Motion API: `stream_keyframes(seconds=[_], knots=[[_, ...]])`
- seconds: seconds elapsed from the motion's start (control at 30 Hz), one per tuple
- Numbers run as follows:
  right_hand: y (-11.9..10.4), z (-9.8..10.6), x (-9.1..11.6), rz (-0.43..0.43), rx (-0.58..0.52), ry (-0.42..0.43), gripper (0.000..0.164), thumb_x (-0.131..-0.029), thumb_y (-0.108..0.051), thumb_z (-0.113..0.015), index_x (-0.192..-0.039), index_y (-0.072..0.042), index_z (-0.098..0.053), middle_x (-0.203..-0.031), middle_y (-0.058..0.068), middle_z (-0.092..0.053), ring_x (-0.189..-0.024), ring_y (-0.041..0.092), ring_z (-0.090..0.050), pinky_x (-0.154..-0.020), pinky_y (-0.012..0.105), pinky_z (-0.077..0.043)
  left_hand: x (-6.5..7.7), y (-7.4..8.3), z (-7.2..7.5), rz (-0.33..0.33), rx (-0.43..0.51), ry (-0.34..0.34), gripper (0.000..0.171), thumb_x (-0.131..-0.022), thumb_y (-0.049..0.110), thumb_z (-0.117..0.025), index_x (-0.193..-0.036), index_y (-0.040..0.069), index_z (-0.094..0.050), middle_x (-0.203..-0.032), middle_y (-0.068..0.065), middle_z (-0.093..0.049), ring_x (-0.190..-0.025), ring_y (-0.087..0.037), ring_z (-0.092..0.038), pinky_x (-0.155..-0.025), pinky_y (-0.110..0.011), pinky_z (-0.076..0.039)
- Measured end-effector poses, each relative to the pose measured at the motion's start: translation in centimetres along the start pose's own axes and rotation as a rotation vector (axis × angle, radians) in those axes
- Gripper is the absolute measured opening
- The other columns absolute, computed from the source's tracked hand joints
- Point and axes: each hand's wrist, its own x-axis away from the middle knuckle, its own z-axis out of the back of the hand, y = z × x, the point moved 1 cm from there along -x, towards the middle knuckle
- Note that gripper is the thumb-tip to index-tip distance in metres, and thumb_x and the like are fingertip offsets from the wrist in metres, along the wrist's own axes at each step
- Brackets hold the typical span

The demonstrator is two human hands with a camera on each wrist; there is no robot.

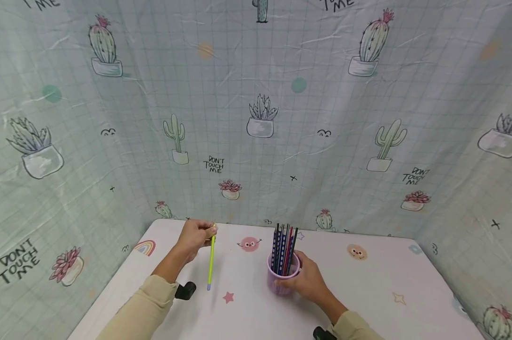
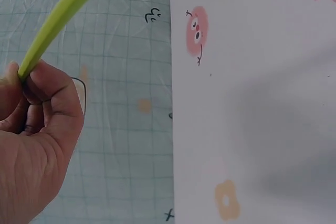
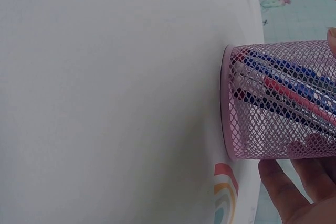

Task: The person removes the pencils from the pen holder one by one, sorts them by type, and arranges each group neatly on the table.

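Note:
My left hand (image 1: 198, 237) pinches a yellow-green pencil (image 1: 211, 264) near its top end between thumb and fingers. The pencil hangs almost upright, its lavender end pointing down. Dark lettering shows on its side in the left wrist view. My right hand (image 1: 306, 278) grips a pink mesh pencil cup (image 1: 278, 286) from the right, thumb at the front and fingers round the far side. Several pencils (image 1: 283, 250), mostly dark blue with one red among them, stand in the cup and lean slightly right. In the right wrist view, the mesh wall (image 3: 283, 103) shows their lower ends.
A white table (image 1: 247, 316) with printed figures, such as a rainbow (image 1: 145, 248) and a star (image 1: 228, 297), lies under both hands. A cactus-patterned curtain (image 1: 222, 104) rises along its back and sides. Black wrist devices (image 1: 185, 290) sit by both sleeves.

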Motion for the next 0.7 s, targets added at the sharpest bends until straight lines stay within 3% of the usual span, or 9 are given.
stream_keyframes(seconds=[0.23,0.4,0.7], knots=[[-0.3,0.1,0.1,0.003,0.008,-0.01,0.097,-0.059,-0.027,-0.103,-0.14,0.0,-0.057,-0.131,0.016,-0.071,-0.121,0.032,-0.068,-0.106,0.053,-0.055,0.3,-1.0,0.5,0.04,-0.006,0.003,0.019,-0.102,0.003,-0.063,-0.114,-0.01,-0.069,-0.094,-0.009,-0.069,-0.079,-0.015,-0.064,-0.07,-0.026,-0.06],[-0.3,0.1,0.1,0.003,-0.008,0.002,0.095,-0.058,-0.026,-0.103,-0.139,-0.001,-0.058,-0.13,0.016,-0.072,-0.121,0.031,-0.068,-0.106,0.053,-0.055,0.5,-1.7,0.9,0.04,-0.012,-0.013,0.019,-0.102,0.003,-0.063,-0.114,-0.011,-0.069,-0.096,-0.014,-0.069,-0.079,-0.014,-0.064,-0.07,-0.027,-0.06],[-0.2,-0.2,0.2,-0.003,-0.001,0.0,0.096,-0.059,-0.028,-0.103,-0.139,-0.001,-0.058,-0.132,0.017,-0.071,-0.123,0.033,-0.068,-0.107,0.054,-0.054,1.0,-3.4,2.2,0.039,-0.068,-0.012,0.02,-0.101,0.003,-0.064,-0.112,-0.013,-0.068,-0.091,-0.009,-0.07,-0.077,-0.014,-0.064,-0.068,-0.029,-0.06]])
